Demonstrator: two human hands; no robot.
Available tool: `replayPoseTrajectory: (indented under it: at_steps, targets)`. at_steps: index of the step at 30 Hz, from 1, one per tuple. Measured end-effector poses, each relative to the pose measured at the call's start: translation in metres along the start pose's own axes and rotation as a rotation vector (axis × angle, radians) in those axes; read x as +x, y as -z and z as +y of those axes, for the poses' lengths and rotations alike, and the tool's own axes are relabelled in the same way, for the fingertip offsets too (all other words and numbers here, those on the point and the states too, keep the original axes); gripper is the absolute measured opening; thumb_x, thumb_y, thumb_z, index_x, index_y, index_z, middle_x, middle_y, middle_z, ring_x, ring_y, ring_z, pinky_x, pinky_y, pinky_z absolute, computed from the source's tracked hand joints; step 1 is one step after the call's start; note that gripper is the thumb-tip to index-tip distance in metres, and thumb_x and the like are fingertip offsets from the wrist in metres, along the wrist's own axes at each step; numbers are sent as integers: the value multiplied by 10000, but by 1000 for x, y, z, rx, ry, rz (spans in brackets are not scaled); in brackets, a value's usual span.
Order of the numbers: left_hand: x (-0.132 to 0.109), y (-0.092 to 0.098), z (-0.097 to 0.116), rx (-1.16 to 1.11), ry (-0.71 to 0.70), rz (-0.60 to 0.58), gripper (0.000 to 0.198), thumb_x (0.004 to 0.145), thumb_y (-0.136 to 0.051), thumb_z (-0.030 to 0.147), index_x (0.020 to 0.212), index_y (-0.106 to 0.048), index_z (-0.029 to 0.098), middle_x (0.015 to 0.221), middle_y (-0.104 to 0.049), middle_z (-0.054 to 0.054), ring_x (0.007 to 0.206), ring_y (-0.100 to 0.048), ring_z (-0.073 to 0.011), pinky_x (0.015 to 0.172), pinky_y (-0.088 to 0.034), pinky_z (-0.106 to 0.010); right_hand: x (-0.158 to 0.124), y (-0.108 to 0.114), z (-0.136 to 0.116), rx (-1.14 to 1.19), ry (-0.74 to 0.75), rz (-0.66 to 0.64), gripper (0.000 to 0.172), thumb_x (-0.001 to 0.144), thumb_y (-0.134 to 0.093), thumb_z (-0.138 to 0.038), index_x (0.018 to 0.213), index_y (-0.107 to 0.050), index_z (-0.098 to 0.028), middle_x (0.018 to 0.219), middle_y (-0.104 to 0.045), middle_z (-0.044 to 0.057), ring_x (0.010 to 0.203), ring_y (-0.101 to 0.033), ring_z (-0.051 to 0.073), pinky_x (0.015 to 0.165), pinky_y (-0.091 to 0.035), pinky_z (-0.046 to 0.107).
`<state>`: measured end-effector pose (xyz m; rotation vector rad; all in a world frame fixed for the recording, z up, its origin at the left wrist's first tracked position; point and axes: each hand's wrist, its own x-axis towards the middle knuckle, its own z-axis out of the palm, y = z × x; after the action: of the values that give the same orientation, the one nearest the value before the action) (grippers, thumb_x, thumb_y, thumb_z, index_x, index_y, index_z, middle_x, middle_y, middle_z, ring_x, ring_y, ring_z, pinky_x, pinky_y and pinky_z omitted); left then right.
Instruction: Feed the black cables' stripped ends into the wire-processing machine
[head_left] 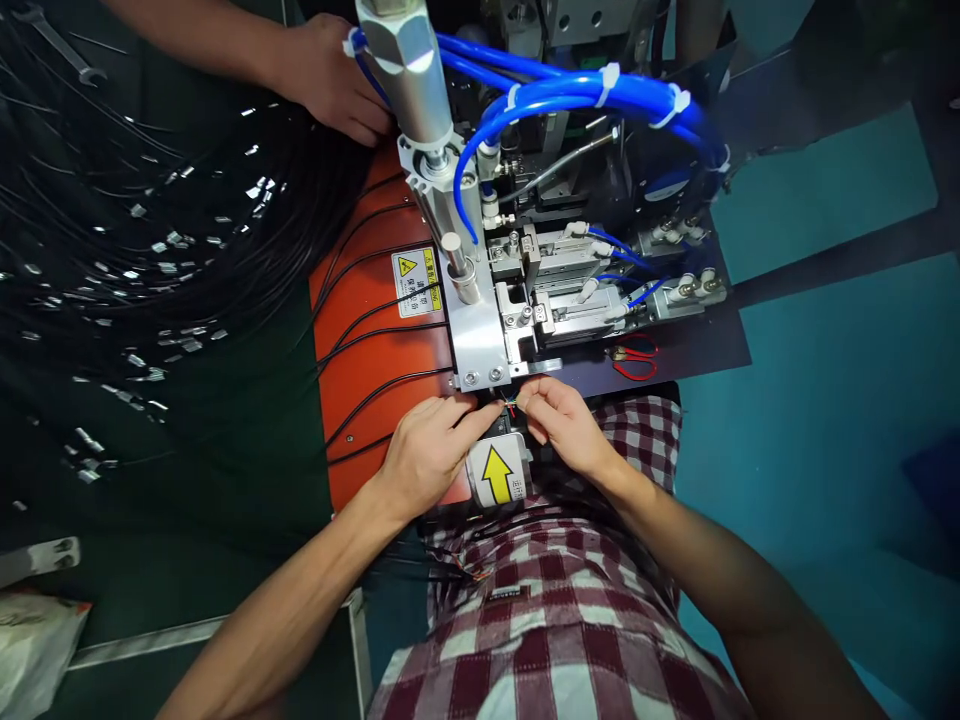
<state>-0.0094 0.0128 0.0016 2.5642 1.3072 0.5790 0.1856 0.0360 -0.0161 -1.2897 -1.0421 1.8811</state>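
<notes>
My right hand pinches the ends of several thin coloured wires between thumb and fingertips, just in front of the machine's metal head. From the other side, my left hand is closed, its thumb tip pressed down where the wires emerge. The part under that thumb is mostly hidden. Both hands are over the machine's front edge, above a label with a yellow arrow. Black cables run across the orange plate left of the head.
Red-handled snips lie on the dark plate to the right. Blue air hoses arch over the cylinders. Another person's hand is at the machine's far left. Bundled black cables with shiny ends and a wrench lie leftward.
</notes>
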Motion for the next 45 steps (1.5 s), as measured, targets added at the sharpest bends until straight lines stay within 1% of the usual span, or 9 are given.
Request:
replayPoseTrajectory:
  at_steps: [9,16,19,23,26,33,37,43,45]
  targets:
    - [3,1,3,24,-15,20,299,953,-391,153,1068,-667,143,769,-630,-63,652,-530,-145,582,-401,-269,-1,1,6,-44,52,8,233,859,-563,-387,764,-500,-184,497,-416,-84,425,-355,70,434,-272,215]
    - [2,0,3,-6,-27,29,277,931,-417,118,1094,-641,111,813,-646,-75,685,-543,-163,615,-415,-278,-3,1,11,-168,139,41,208,909,-518,-372,803,-499,-194,541,-408,-72,462,-368,88,449,-300,227]
    - [1,-2,3,22,-37,23,276,932,-410,119,1090,-636,110,776,-638,-69,677,-542,-168,614,-413,-288,-6,1,10,-317,219,78,175,923,-500,-323,804,-501,-194,585,-427,-54,506,-391,101,498,-331,245]
    - [2,-2,3,46,-49,35,265,929,-411,108,1067,-638,109,756,-642,-62,661,-545,-165,607,-420,-288,-7,2,9,-515,373,127,118,915,-494,-229,806,-507,-188,691,-485,-15,611,-445,124,586,-365,271]
    - [2,-3,3,37,-53,46,260,925,-419,103,1063,-639,100,762,-649,-69,659,-549,-168,597,-428,-289,-6,3,12,-545,442,126,95,911,-488,-195,817,-504,-189,723,-500,-5,651,-470,135,616,-378,280]
    - [2,-3,2,36,-45,57,261,922,-417,90,1055,-640,113,782,-661,-69,671,-558,-166,610,-443,-284,-6,2,19,-557,577,157,68,917,-476,-173,854,-494,-193,787,-510,17,690,-490,143,631,-395,286]
    - [2,-3,3,37,-41,53,263,924,-415,98,1062,-638,111,785,-662,-72,667,-553,-169,609,-449,-288,-7,1,18,-550,539,157,74,919,-475,-181,849,-497,-192,785,-513,17,687,-489,143,633,-396,287]
    - [2,-3,4,40,-41,50,259,922,-426,102,1070,-638,99,803,-662,-83,675,-551,-178,612,-456,-297,-8,-1,15,-473,404,164,107,913,-486,-223,815,-508,-187,743,-497,4,649,-461,132,594,-379,272]
    - [2,-3,4,45,-39,44,261,923,-424,104,1074,-637,97,807,-658,-87,686,-553,-184,618,-459,-302,-8,-4,15,-395,323,171,130,910,-494,-260,801,-507,-191,700,-476,-14,598,-442,118,551,-363,256]
